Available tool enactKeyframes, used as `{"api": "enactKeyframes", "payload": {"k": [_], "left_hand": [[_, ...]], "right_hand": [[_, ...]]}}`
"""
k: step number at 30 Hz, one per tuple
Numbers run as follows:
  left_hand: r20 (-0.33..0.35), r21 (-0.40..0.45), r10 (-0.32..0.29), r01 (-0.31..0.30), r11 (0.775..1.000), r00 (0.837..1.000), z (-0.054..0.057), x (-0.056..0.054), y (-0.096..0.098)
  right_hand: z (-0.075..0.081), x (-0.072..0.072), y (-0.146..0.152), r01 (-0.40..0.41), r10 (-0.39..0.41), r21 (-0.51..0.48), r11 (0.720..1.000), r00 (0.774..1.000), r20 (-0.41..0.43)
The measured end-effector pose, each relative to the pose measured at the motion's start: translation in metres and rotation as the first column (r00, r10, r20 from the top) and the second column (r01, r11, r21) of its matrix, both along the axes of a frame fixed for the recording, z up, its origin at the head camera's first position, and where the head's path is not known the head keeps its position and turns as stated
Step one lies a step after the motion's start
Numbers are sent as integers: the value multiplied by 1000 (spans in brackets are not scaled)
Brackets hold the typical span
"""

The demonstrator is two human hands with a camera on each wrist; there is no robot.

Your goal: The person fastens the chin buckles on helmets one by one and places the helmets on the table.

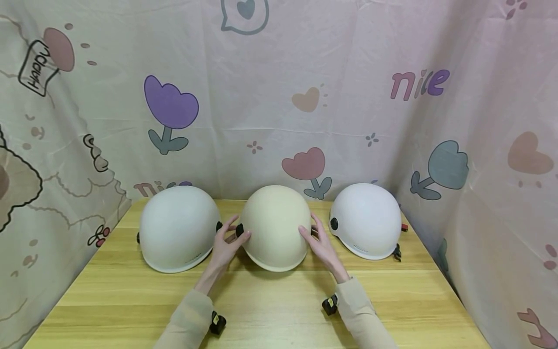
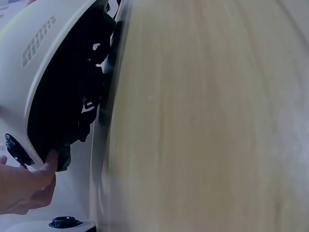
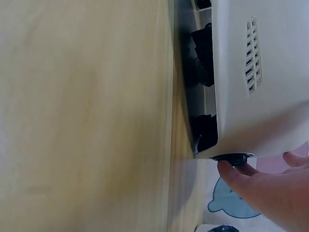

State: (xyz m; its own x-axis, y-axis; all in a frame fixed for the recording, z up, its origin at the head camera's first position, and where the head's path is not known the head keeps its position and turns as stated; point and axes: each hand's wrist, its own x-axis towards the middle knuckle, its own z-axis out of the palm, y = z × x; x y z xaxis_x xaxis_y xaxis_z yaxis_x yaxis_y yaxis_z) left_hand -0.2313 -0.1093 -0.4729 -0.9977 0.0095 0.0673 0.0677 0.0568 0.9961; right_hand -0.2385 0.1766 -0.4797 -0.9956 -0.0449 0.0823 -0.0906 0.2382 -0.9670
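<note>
A cream helmet [image 1: 276, 228] is in the middle at the back of the table, between my two hands. My left hand [image 1: 226, 241] grips its left side, and in the left wrist view the thumb [image 2: 50, 162] is at the rim beside a black round side piece [image 2: 18, 150]. On the other side my right hand [image 1: 320, 241] holds the helmet, fingertips at the black side piece [image 3: 233, 158]. Both wrist views show the dark inside and black straps [image 2: 91, 72] under the rim. Vent slots [image 3: 253, 55] mark the shell.
A larger white helmet [image 1: 179, 229] stands at the left, close to my left hand. Another white helmet [image 1: 367, 220] stands at the right, its red and black strap parts sticking out. The wooden table [image 1: 270, 310] ends at a patterned cloth [image 1: 261, 87] behind and at both sides.
</note>
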Motion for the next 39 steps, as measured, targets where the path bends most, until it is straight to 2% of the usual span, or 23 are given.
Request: {"api": "enactKeyframes", "payload": {"k": [3,10,21,34,39], "left_hand": [[-19,1,4,-4,1000,1000,2,1,0],[-7,46,13,-12,999,1000,4,3,0],[-14,75,-37,38,996,999,3,1,0],[-23,96,-14,16,995,1000,6,0,0],[-25,137,-13,17,990,1000,8,0,1]], "right_hand": [[-2,0,0,0,0,-7,1000,1000,-3],[-1,2,2,-10,10,-35,999,1000,2],[0,3,4,-34,33,-50,998,999,-18],[0,2,3,-42,39,-75,996,998,-44],[0,2,2,-41,37,-89,995,998,-50]]}}
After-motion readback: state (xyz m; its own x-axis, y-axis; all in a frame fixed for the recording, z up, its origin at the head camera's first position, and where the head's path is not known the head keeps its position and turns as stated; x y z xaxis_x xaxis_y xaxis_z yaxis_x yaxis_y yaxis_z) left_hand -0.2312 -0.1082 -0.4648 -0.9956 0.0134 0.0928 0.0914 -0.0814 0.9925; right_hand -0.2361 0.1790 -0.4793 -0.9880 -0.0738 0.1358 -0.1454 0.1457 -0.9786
